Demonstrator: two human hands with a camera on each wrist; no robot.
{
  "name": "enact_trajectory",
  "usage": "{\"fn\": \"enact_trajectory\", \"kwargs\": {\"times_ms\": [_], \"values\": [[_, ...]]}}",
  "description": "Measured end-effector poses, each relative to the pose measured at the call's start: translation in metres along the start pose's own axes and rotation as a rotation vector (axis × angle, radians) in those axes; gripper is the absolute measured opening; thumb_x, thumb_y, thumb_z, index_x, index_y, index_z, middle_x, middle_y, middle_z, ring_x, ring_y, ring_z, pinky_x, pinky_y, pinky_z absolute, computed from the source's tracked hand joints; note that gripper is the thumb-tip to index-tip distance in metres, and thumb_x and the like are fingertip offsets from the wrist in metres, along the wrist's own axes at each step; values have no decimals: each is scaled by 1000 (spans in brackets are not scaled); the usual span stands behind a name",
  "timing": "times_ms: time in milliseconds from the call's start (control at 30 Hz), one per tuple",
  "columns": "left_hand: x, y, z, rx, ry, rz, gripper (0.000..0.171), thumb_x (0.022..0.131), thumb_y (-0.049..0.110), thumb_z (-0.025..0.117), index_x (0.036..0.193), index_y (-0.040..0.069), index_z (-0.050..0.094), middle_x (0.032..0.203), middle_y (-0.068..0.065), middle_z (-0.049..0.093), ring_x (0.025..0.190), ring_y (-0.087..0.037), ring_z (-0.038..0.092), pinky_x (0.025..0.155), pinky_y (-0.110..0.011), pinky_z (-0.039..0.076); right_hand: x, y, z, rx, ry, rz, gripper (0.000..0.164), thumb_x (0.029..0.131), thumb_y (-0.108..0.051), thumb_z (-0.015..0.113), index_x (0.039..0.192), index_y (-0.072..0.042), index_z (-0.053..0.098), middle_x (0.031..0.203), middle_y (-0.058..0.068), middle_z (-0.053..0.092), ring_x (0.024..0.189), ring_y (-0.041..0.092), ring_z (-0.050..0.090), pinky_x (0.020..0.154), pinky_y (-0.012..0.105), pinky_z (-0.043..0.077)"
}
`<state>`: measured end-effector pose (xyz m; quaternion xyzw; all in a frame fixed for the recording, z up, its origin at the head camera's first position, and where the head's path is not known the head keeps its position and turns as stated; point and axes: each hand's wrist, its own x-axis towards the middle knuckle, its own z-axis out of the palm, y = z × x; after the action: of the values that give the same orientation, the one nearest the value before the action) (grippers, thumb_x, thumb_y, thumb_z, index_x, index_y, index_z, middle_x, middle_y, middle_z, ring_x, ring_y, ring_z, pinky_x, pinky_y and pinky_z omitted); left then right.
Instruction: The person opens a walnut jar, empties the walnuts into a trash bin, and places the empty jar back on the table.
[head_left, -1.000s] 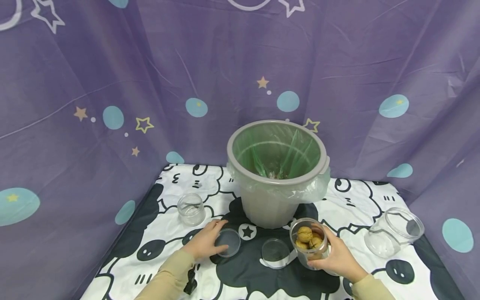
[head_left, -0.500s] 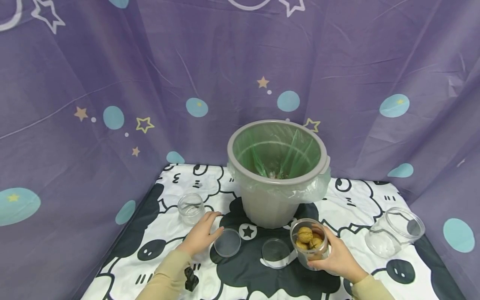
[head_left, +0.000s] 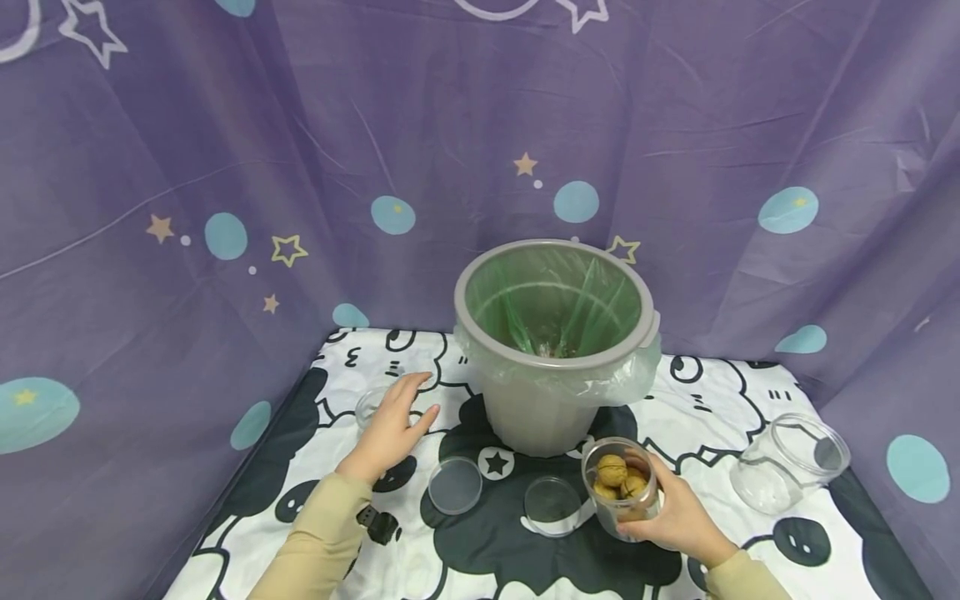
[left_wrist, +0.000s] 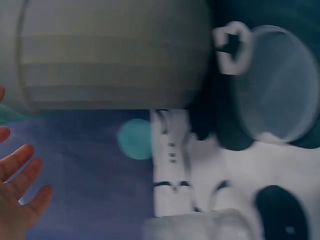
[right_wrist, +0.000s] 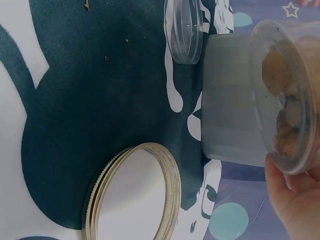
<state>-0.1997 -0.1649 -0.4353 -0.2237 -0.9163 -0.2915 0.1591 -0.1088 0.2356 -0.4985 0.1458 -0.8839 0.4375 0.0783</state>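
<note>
My right hand grips a clear jar holding several walnuts, its mouth tipped slightly toward the head camera. In the right wrist view, the fingers curl round the jar's lower side. My left hand is spread with straight fingers, holding nothing. It passes in front of an empty clear jar, which it partly hides; contact cannot be told. In the left wrist view, the fingers show at the left edge and part of that jar at the bottom.
A grey bin with a green liner stands behind the hands. Between them lie two round clear lids, one on the left and one on the right. Another clear jar lies tilted at right. Gold-rimmed lids lie near the right hand.
My left hand has moved away from the left clear lid, up and leftward to the empty jar. The right hand and the walnut jar have stayed nearly still.
</note>
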Motion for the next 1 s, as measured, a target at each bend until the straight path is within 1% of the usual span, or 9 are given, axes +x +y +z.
{"fn": "enact_trajectory", "kwargs": {"times_ms": [133, 233, 367, 500, 633, 700, 767, 867, 1000], "values": [[13, 13, -15, -22, 56, 39, 50, 94, 21, 59, 137, 4, 42, 136, -18, 45, 129, -34, 41, 104, -52, 37, 0, 0, 0, -2, 1, -16, 94, 50, -26, 93, 131, -9, 49, 117, 5, 65, 103, 0, 56, 87, 20, 46], [24, 22, -24, -21, 87, 80, 54, 93, 21, 59, 140, 4, 38, 139, -17, 41, 131, -33, 38, 107, -50, 35, 1, 0, 0, -4, 6, -25, 94, 50, -25, 94, 131, -8, 50, 117, 5, 65, 102, 0, 57, 87, 19, 45], [42, 34, -32, -19, 113, 156, 56, 93, 21, 59, 142, 4, 36, 140, -17, 41, 132, -31, 37, 111, -46, 31, 2, -1, 1, -5, 3, -21, 93, 50, -26, 93, 131, -8, 50, 116, 5, 65, 101, 0, 57, 86, 20, 46], [55, 46, -37, -9, 124, 218, 56, 93, 21, 58, 142, 3, 37, 141, -18, 40, 133, -32, 36, 110, -48, 31, 4, -3, 0, -4, 0, -26, 94, 50, -26, 94, 131, -6, 50, 116, 5, 65, 101, 1, 57, 87, 20, 45], [67, 57, -39, -2, 78, 255, 53, 96, 26, 52, 143, 6, 37, 143, -19, 36, 135, -34, 32, 107, -53, 33, 5, -3, -1, -2, 2, -40, 93, 50, -25, 94, 130, -5, 51, 116, 5, 65, 101, 1, 57, 87, 19, 45], [72, 62, -39, -1, 44, 272, 53, 100, 37, 44, 143, 8, 38, 145, -19, 34, 137, -35, 29, 107, -55, 33, 5, -3, -1, -3, 1, -44, 93, 50, -25, 93, 130, -5, 51, 116, 6, 65, 102, 0, 56, 87, 18, 45], [77, 67, -38, 6, 10, 284, 59, 100, 50, 32, 145, 11, 37, 147, -19, 32, 138, -35, 27, 108, -56, 31, 5, -3, -1, -5, 1, -50, 92, 51, -25, 93, 130, -5, 50, 117, 6, 64, 102, 0, 56, 88, 18, 44], [83, 73, -36, 50, -28, 306, 73, 95, 63, 16, 146, 15, 37, 149, -20, 29, 140, -37, 24, 113, -56, 22, 5, -3, -1, -14, 4, -55, 92, 51, -24, 93, 130, -4, 50, 116, 7, 64, 102, 0, 56, 88, 17, 44], [90, 78, -31, 155, -77, 333, 76, 92, 67, 11, 146, 20, 37, 151, -20, 27, 140, -41, 23, 116, -57, 12, 4, -3, -1, -22, 9, -44, 93, 50, -24, 94, 129, -2, 50, 117, 6, 64, 102, -1, 56, 88, 18, 44]]}}
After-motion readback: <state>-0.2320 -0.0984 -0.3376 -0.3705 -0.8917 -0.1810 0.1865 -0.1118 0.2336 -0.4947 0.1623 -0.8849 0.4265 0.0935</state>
